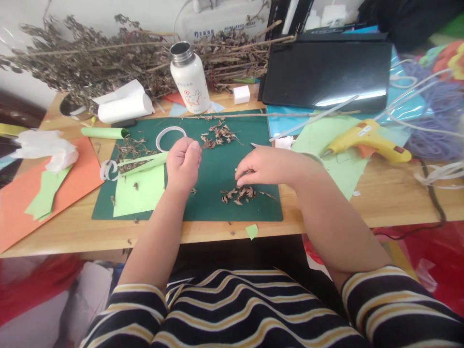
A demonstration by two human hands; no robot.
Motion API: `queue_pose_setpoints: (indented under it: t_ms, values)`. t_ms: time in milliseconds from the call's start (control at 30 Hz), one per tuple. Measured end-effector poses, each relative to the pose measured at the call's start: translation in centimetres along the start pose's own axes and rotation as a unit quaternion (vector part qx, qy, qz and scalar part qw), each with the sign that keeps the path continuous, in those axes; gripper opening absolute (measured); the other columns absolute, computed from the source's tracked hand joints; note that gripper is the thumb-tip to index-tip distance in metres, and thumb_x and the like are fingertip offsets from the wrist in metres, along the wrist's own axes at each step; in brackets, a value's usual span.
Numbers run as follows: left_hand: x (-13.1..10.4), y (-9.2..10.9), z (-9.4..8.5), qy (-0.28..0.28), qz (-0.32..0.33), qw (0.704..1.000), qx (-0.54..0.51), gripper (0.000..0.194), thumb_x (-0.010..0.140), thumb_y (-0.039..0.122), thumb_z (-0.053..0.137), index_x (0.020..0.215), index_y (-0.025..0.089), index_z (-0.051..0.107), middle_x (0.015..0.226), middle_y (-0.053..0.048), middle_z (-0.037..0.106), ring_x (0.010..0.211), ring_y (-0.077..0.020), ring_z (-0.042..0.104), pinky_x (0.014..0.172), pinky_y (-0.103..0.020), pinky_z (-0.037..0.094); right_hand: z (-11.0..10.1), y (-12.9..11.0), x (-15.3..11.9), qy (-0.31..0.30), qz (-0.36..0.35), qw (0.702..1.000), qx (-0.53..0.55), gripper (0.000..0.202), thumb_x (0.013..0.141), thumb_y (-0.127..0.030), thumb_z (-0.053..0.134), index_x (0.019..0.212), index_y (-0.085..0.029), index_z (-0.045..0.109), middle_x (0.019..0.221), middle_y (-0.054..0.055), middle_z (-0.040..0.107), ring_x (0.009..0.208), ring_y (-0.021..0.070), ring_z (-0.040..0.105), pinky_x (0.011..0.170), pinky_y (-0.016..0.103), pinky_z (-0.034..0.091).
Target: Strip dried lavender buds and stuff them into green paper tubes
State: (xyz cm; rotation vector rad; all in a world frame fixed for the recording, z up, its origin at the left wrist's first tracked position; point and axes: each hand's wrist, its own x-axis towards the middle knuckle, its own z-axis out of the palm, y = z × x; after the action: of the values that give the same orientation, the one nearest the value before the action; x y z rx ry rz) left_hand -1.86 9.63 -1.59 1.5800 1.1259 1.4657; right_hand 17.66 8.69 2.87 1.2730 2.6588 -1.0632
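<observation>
My left hand (184, 163) is closed in a fist above the green cutting mat (217, 210); what it holds, if anything, is hidden. Over the mat's right side, my right hand (263, 165) has its fingers loosely bent, with the thumb apart from them. Just below it lies a small heap of crumbled dried leaves (239, 194). A second leaf heap (220, 134) lies farther back between the hands. Behind my left fist is a white ring (171, 129). Left of it, dried plant bits (134, 150) lie near a light green paper sheet (139, 193) and a curled paper strip (108, 170).
Dried stalks (108, 58) line the wall behind an uncapped white bottle (190, 79). A black tablet-like panel (326, 75) stands at the back right. A yellow glue gun (369, 139) lies on green paper at right. Orange paper (21, 203) covers the left end.
</observation>
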Motion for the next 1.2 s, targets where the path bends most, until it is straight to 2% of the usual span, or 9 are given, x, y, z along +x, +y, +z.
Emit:
queue_pose_setpoints:
  t_ms: [233, 333, 433, 500, 667, 800, 900, 1067, 1200]
  values:
    - [-0.4, 0.0, 0.5, -0.023, -0.008, 1.000, -0.014, 0.031, 0.080, 0.031, 0.049, 0.054, 0.018, 0.040, 0.045, 0.005, 0.039, 0.040, -0.0057, 0.035, 0.039, -0.020, 0.027, 0.1, 1.3, 0.4, 0.218, -0.003, 0.970, 0.108, 0.031, 0.075, -0.039, 0.056, 0.096, -0.020, 0.068, 0.078, 0.000, 0.065, 0.069, 0.0120, 0.055, 0.064, 0.028, 0.039]
    - [-0.4, 0.0, 0.5, -0.022, -0.021, 0.999, -0.025, 0.030, 0.080, 0.031, 0.049, 0.054, 0.018, 0.041, 0.044, 0.005, 0.040, 0.040, -0.0057, 0.037, 0.040, -0.020, 0.028, 0.3, 1.3, 0.7, 0.178, 0.000, 0.977, 0.116, 0.035, 0.073, -0.040, 0.058, 0.100, -0.019, 0.066, 0.074, 0.000, 0.062, 0.064, 0.0110, 0.053, 0.063, 0.027, 0.039]
    - [-0.2, 0.0, 0.5, -0.019, -0.039, 0.998, -0.047, 0.030, 0.080, 0.031, 0.049, 0.054, 0.018, 0.041, 0.044, 0.005, 0.040, 0.040, -0.0055, 0.037, 0.040, -0.019, 0.029, 0.4, 1.1, 0.7, 0.080, -0.049, 0.987, 0.128, 0.028, 0.080, -0.027, 0.049, 0.103, -0.022, 0.064, 0.084, 0.000, 0.064, 0.069, 0.0100, 0.054, 0.068, 0.027, 0.040]
    - [-0.1, 0.0, 0.4, -0.019, -0.051, 0.997, -0.055, 0.030, 0.080, 0.031, 0.049, 0.053, 0.018, 0.040, 0.045, 0.005, 0.040, 0.040, -0.0055, 0.038, 0.039, -0.019, 0.029, 0.6, 1.0, 0.8, 0.064, -0.080, 0.982, 0.157, 0.036, 0.083, -0.020, 0.042, 0.116, -0.024, 0.056, 0.085, -0.001, 0.063, 0.070, 0.0093, 0.054, 0.069, 0.026, 0.041]
    - [0.2, -0.4, 0.4, -0.021, -0.080, 0.996, -0.040, 0.029, 0.079, 0.029, 0.049, 0.053, 0.018, 0.041, 0.045, 0.005, 0.041, 0.039, -0.0053, 0.038, 0.039, -0.019, 0.030, 1.3, 1.7, 1.4, 0.095, -0.048, 0.977, 0.184, 0.048, 0.084, -0.021, 0.040, 0.131, -0.025, 0.031, 0.083, -0.001, 0.063, 0.067, 0.0108, 0.052, 0.066, 0.026, 0.040]
    - [0.3, -0.6, 0.5, -0.018, -0.087, 0.996, -0.016, 0.029, 0.080, 0.029, 0.048, 0.053, 0.018, 0.041, 0.045, 0.005, 0.042, 0.039, -0.0052, 0.038, 0.040, -0.019, 0.031, 1.4, 1.9, 1.7, 0.115, 0.044, 0.992, 0.007, 0.024, 0.082, -0.030, 0.045, 0.101, -0.021, 0.056, 0.086, 0.004, 0.063, 0.076, 0.0163, 0.054, 0.066, 0.029, 0.037]
    - [0.2, -0.5, 0.5, -0.022, -0.093, 0.995, 0.013, 0.030, 0.079, 0.028, 0.048, 0.052, 0.018, 0.043, 0.045, 0.005, 0.043, 0.039, -0.0051, 0.038, 0.040, -0.019, 0.033, 1.4, 1.7, 1.7, 0.148, 0.045, 0.983, -0.094, 0.023, 0.082, -0.034, 0.045, 0.084, -0.019, 0.062, 0.089, 0.007, 0.062, 0.086, 0.0205, 0.052, 0.068, 0.031, 0.035]
    - [-0.2, 0.0, 0.7, -0.058, -0.097, 0.992, 0.062, 0.028, 0.079, 0.031, 0.047, 0.055, 0.018, 0.049, 0.047, 0.004, 0.045, 0.040, -0.0058, 0.040, 0.043, -0.020, 0.034, 1.5, 1.8, 1.7, 0.260, -0.041, 0.963, 0.055, 0.033, 0.079, -0.039, 0.051, 0.103, -0.017, 0.058, 0.099, 0.006, 0.060, 0.080, 0.0154, 0.053, 0.069, 0.028, 0.038]
    - [-0.6, 0.6, 0.9, -0.106, -0.031, 0.985, 0.134, 0.027, 0.079, 0.029, 0.044, 0.055, 0.018, 0.049, 0.048, 0.004, 0.046, 0.045, -0.0077, 0.041, 0.048, -0.022, 0.034, 2.0, 1.7, 2.1, 0.280, -0.109, 0.939, 0.166, 0.031, 0.079, -0.038, 0.051, 0.099, -0.015, 0.057, 0.091, 0.003, 0.060, 0.072, 0.0111, 0.052, 0.064, 0.025, 0.038]
